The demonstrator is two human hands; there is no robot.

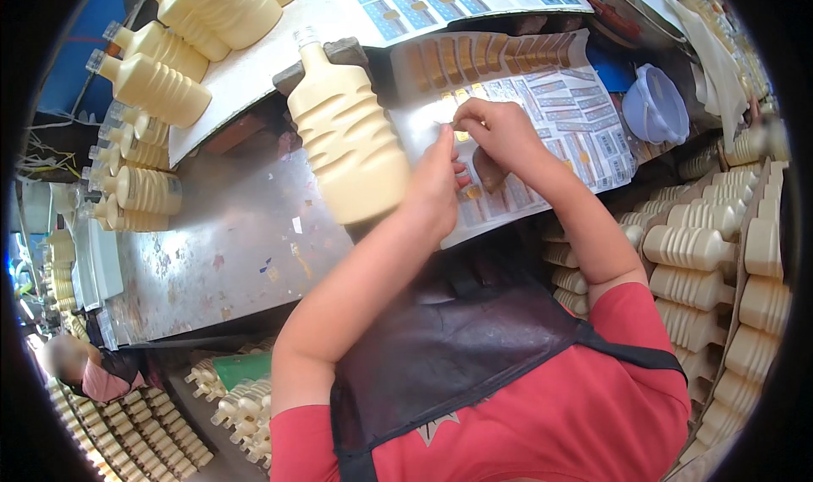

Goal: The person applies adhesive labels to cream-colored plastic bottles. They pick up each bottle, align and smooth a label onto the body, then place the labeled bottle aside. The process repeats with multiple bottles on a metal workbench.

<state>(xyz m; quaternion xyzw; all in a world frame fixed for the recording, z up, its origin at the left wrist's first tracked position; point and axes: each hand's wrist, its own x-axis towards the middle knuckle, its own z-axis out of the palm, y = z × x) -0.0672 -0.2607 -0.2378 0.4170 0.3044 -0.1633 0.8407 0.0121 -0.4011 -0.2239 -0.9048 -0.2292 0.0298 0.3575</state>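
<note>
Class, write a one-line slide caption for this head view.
Both hands, left hand and right hand, peel a sticker from a label sheet beside a cream ribbed bottle.

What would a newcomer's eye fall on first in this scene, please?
Probably the large cream ribbed bottle lying on the metal worktable at centre. Just right of it, the left hand and right hand meet over a sheet of stickers, picking at one. Stacks of the same cream bottles fill the right edge and the upper left.
</note>
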